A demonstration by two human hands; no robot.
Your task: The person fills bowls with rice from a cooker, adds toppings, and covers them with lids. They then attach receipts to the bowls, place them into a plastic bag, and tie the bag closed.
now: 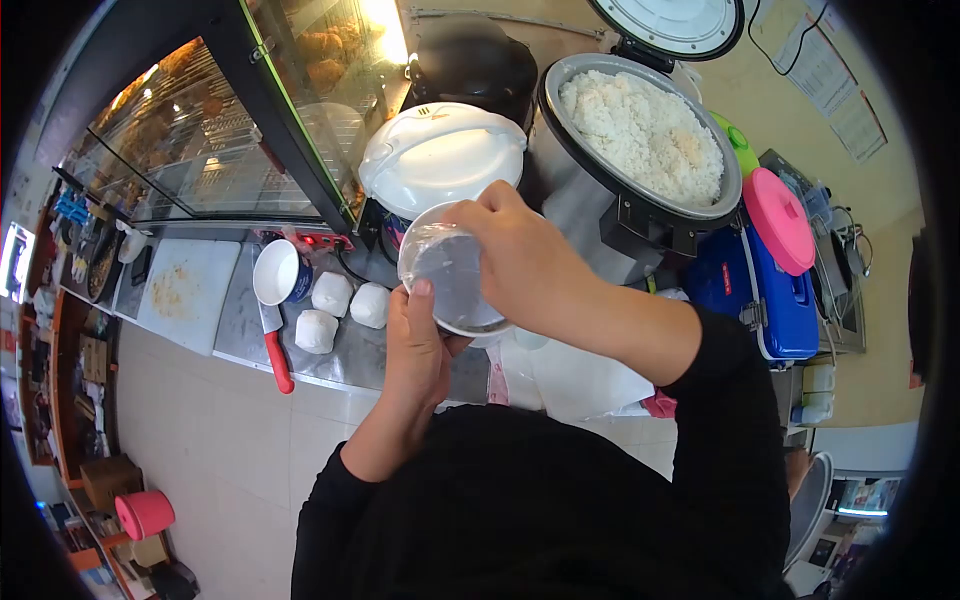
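Note:
A round white bowl (pixel 408 268) is held tilted in front of my body, with a thin clear plastic sheet (pixel 445 275) lining its inside. My left hand (pixel 418 335) grips the near left side of the bowl, thumb over the rim. Reaching over the opening, my right hand (pixel 525 255) has its fingers closed at the far rim, on the plastic. Three white wrapped rice bundles (pixel 332 294) sit left of my left hand on the metal counter (pixel 240 330). Beside them are a white-and-blue cup (pixel 283 272) and a knife with a red handle (pixel 278 362).
A large open cooker (pixel 575 200) full of white rice (pixel 645 130) stands at the back right. Left of it is a white-lidded pot (pixel 443 155). A glass food warmer (pixel 225 130), cutting board (pixel 187 290), white sheets (pixel 590 375) and blue cooler (pixel 720 280) surround the work area.

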